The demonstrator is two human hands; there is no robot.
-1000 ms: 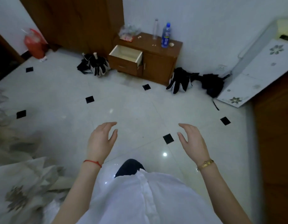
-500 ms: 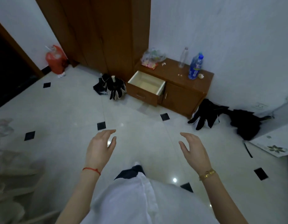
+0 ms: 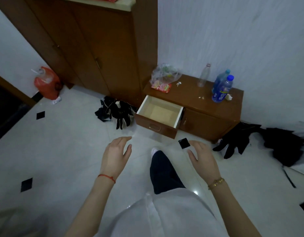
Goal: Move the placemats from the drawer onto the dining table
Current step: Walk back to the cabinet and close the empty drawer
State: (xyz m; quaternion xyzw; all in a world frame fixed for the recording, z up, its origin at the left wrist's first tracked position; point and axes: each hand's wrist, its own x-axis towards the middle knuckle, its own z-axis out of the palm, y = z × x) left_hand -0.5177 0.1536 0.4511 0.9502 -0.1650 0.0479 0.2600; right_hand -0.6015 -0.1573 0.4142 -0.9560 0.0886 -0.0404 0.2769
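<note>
A low brown cabinet stands against the white wall, and its left drawer is pulled out. The drawer's pale inside shows only a light flat bottom; I cannot tell whether a placemat lies in it. My left hand and my right hand hover over the floor in front of the drawer, both empty with fingers apart. The dining table is out of view.
A tall brown wardrobe rises left of the cabinet. Black gloves lie beside the drawer, and more black items lie to the right. Bottles and a plastic bag sit on the cabinet top. A red bag stands far left.
I have walked closer to the cabinet, so the open drawer now sits larger and nearer my hands. Both hands stay empty and spread.
</note>
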